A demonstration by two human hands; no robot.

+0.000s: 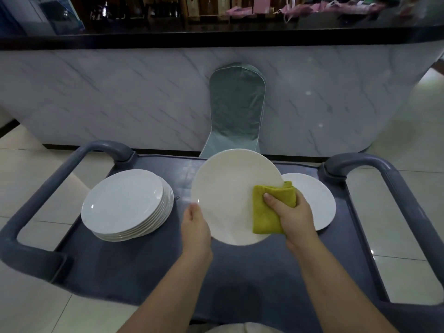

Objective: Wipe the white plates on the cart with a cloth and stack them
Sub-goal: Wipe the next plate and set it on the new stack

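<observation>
A white plate (pixel 228 188) is held up, tilted, above the middle of the grey cart (pixel 149 260). My left hand (pixel 195 227) grips its lower left rim. My right hand (pixel 292 215) grips a folded yellow-green cloth (pixel 264 219) and presses it over the plate's right rim, thumb on the near face. A stack of several white plates (pixel 125 203) sits on the cart's left side. Another white plate (pixel 317 200) lies flat at the right, partly hidden behind the cloth and my right hand.
The cart has raised grey handles at the left (pixel 48 188) and right (pixel 389 183). Beyond it stands a marble-patterned counter front (pixel 120 92) with a covered chair (pixel 236 111) against it. Pale floor tiles surround the cart.
</observation>
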